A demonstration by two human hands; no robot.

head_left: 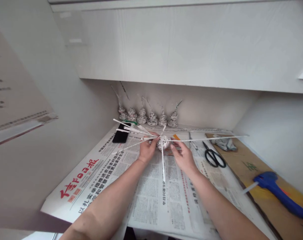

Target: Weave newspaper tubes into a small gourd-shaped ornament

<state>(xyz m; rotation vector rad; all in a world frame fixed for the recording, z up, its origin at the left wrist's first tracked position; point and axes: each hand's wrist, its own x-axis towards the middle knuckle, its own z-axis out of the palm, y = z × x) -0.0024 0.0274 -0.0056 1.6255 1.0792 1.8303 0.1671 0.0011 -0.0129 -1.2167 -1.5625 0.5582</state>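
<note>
Between my hands is a small round weave of rolled newspaper strips [163, 143], with several loose paper strips sticking out toward the left, the front and the right. My left hand [148, 147] is closed on the weave's left side, fingers and thumb pressed near where the strips bunch together. At the right side, my right hand [182, 152] pinches a long paper strip [206, 138] close to the weave; the strip runs far out to the right. Both hands are just above the newspaper sheet [146, 196] that covers the table.
Several woven paper gourds [153, 119] stand along the back wall. A black phone [121, 134] lies at left. Black scissors [215, 158] lie at right, beside cardboard [244, 166] bearing a blue glue gun [274, 186]. Thin paper rods [191, 130] lie at the back, beneath an overhanging panel [179, 46].
</note>
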